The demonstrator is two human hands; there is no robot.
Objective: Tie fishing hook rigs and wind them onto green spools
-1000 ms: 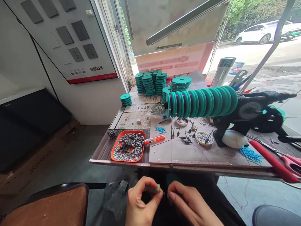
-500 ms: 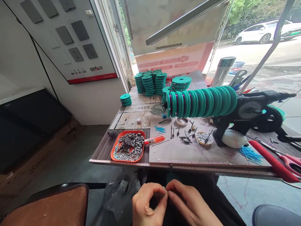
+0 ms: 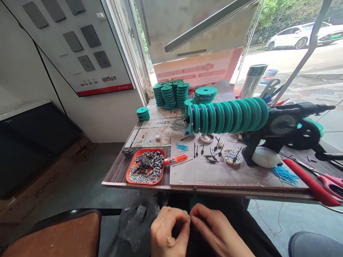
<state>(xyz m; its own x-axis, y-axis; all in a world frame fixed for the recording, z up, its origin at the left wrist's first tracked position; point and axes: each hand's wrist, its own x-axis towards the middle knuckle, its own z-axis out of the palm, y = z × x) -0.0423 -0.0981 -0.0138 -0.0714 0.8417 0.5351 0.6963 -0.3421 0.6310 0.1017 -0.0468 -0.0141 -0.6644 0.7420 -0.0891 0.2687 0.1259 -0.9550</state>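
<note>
My left hand [image 3: 169,232] and my right hand [image 3: 214,228] meet below the table's front edge, over my lap. Thumb and forefinger are pinched on each, tip against tip. Whatever lies between the fingertips is too small to make out. Closest on the tabletop is an orange tray [image 3: 128,175] of dark cylindrical weights [image 3: 154,160] and small metal bits. An orange-capped tube [image 3: 176,158] lies beside it. Thin black float-like pieces [image 3: 213,159] and a round dish of pale beads [image 3: 232,156] rest on the board [image 3: 184,176].
Green spools [image 3: 227,116] line the shaft of a black hand-cranked winder [image 3: 284,125] at right. More green spools [image 3: 168,96] stand stacked at the back. Blue sticks [image 3: 285,175], a red-handled tool [image 3: 311,182] and pink scissors [image 3: 331,184] lie front right. A brown chair [image 3: 53,235] is at lower left.
Both hands stay pinched together at nearly the same spot; the left fingers have turned slightly. The camera view has shifted a little. Things on the table have not moved.
</note>
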